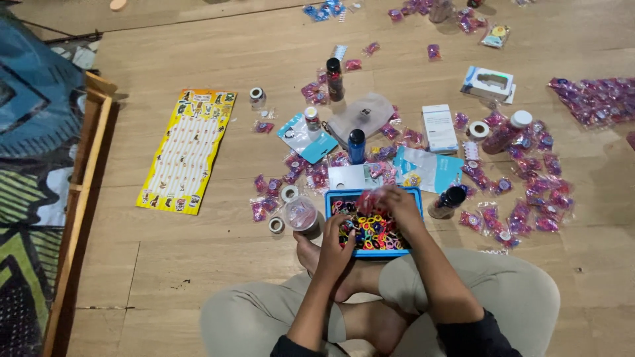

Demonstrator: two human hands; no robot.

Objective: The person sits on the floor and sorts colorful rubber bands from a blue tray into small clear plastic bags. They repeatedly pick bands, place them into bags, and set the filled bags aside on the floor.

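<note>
Person seated cross-legged on a wood floor (198,264), bare feet tucked under, dark sleeves.

Left hand (336,246): fingers curled down into the near left of the tray; whether it grips anything cannot be told.

Right hand (399,206): fingers pinched on a small pink packet (370,198) over the far edge of the tray.

Tray (415,198): blue, rectangular, just beyond the feet, full of small hair bands (374,231) in mixed colours.

Clear cup (301,213): touching the tray's left side, pink contents. Two tape rolls (289,193) close by on its left.

Dark-lidded jar (447,200): just right of the tray.

Blue bottle (356,145): upright, beyond the tray, among white and teal cards (430,168).

Pink packets (529,198): scattered thickly to the right and beyond, a dense sheet of them at the far right edge.

White box (439,127): flat, right of the bottle; a red jar (504,132) with a white lid lies tilted further right.

Yellow sheet (188,149): long, printed with figures, well apart on the left.

Wooden frame (83,198): along the left edge, beside patterned cloth.
</note>
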